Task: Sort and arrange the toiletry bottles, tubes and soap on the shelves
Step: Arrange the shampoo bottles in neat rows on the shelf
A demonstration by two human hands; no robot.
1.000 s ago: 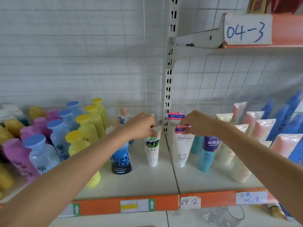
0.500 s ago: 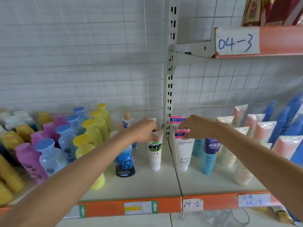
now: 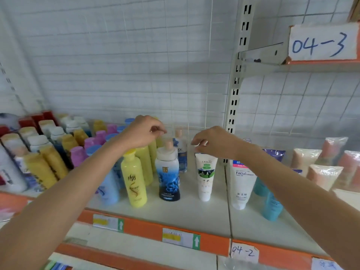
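Head view: right hand (image 3: 213, 142) pinching crimped top of white tube (image 3: 205, 177); left hand (image 3: 143, 133) loosely curled, empty. Best seated upright, label forward, beside Facial tube (image 3: 241, 184).

White tube (image 3: 205, 177) upright, cap-down

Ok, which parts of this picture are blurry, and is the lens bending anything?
Head view: bottles at far left are smeared by motion blur; the middle tube and its label stay readable; the wide-angle lens tilts the upright post and bows the orange shelf edge.
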